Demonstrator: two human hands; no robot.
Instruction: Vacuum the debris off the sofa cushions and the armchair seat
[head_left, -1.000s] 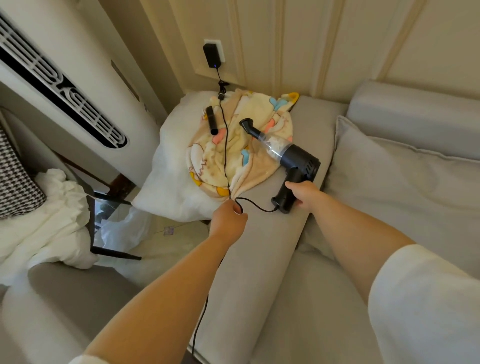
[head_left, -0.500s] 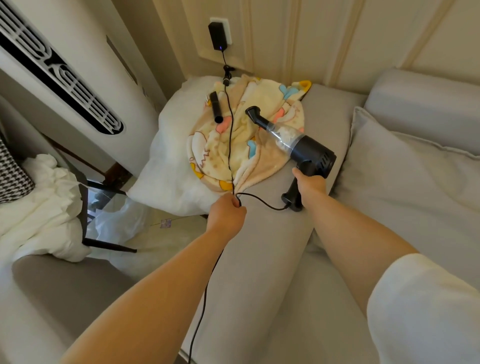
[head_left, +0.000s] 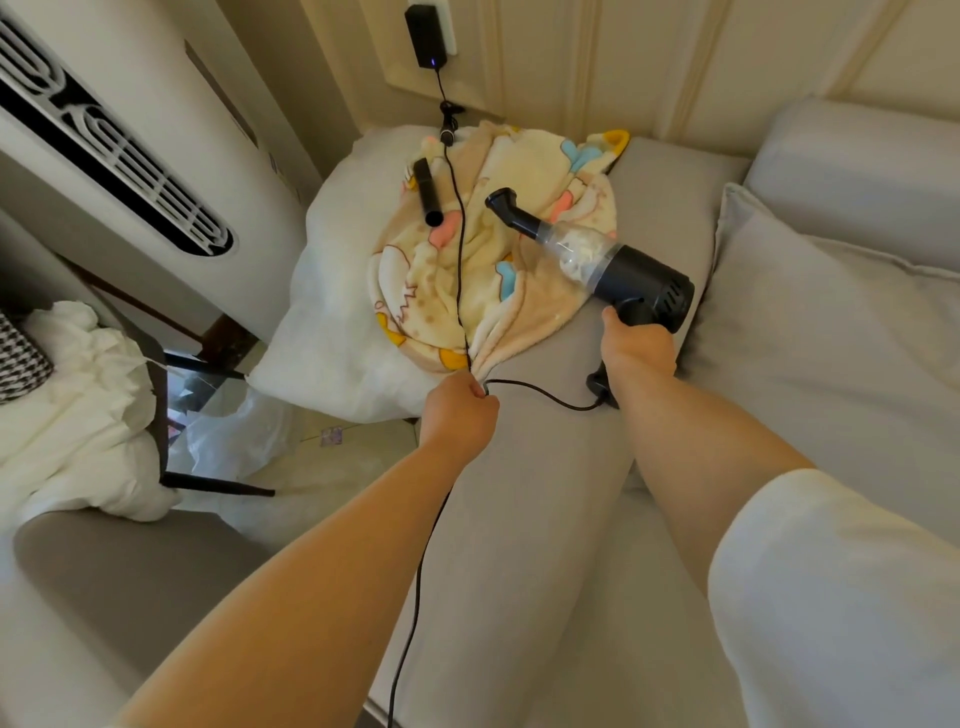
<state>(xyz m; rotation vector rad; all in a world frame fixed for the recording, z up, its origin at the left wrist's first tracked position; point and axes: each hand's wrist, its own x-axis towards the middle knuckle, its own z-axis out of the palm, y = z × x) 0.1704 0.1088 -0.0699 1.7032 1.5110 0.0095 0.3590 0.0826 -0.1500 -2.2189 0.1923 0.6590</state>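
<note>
A black handheld vacuum (head_left: 641, 283) with a clear dust cup and angled nozzle lies tilted on the grey sofa armrest (head_left: 519, 519). My right hand (head_left: 638, 351) is closed around its handle. A thin black cable (head_left: 460, 260) runs from the wall charger (head_left: 426, 34) down across a patterned blanket (head_left: 498, 280); my left hand (head_left: 457, 413) pinches it near the blanket's lower edge. From there the cable curves to the base of the handle. A grey sofa cushion (head_left: 831, 332) lies to the right.
A loose black nozzle attachment (head_left: 427, 192) rests on the blanket, which lies on a white pillow (head_left: 322, 312). A white standing air conditioner (head_left: 130, 130) is at left. A white throw (head_left: 67, 415) drapes over a side table. A grey armchair arm (head_left: 130, 561) is at lower left.
My right hand slid up the vacuum handle and took a firmer grip, lifting the vacuum's body slightly. My left hand stayed on the cable. The camera moved closer.
</note>
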